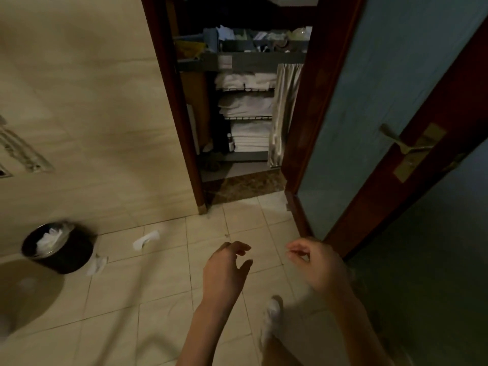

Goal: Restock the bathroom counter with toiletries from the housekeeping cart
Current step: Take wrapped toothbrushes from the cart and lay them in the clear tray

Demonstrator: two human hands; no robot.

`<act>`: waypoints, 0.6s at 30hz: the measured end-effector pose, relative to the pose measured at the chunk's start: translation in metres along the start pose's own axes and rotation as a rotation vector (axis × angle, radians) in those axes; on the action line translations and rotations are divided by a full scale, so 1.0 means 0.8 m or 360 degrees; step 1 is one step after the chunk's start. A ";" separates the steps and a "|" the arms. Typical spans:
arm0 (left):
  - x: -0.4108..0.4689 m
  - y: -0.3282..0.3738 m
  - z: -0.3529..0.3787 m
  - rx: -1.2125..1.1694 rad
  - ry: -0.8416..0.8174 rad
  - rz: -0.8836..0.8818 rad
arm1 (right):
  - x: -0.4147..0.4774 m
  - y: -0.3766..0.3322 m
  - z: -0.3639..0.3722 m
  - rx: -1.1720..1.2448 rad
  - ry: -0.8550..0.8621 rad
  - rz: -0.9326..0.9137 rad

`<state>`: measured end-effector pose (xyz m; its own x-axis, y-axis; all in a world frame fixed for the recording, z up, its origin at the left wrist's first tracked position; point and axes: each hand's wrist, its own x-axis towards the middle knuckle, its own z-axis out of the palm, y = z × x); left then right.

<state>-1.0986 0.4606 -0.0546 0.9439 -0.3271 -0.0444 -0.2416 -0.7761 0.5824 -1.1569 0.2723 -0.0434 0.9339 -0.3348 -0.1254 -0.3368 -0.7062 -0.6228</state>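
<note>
The cart (245, 62) stands beyond the doorway, towels (245, 104) on its shelves. Left of the doorway sits a bin (59, 249); right, the door (369, 114).

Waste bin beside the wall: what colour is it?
The bin is black, holding white paper; the head view shows it best.

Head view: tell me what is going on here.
A person is on the beige tiled bathroom floor, facing the grey housekeeping cart beyond the dark wooden door frame. The left hand and right hand are loosely curled, holding nothing. Beside the round black waste bin lie white paper scraps.
</note>
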 end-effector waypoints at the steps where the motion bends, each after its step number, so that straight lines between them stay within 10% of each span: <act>1: 0.013 0.001 0.001 0.0007 -0.0008 -0.0001 | 0.016 0.001 0.002 0.0012 0.0016 -0.0007; 18: 0.354 0.102 -0.005 0.0072 0.0214 0.0008 | 0.376 -0.014 -0.113 0.0143 0.0187 -0.0247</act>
<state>-0.8504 0.3071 -0.0165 0.9636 -0.2581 0.0695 -0.2534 -0.7993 0.5449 -0.8831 0.1229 -0.0045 0.9515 -0.3007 0.0650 -0.1731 -0.6980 -0.6949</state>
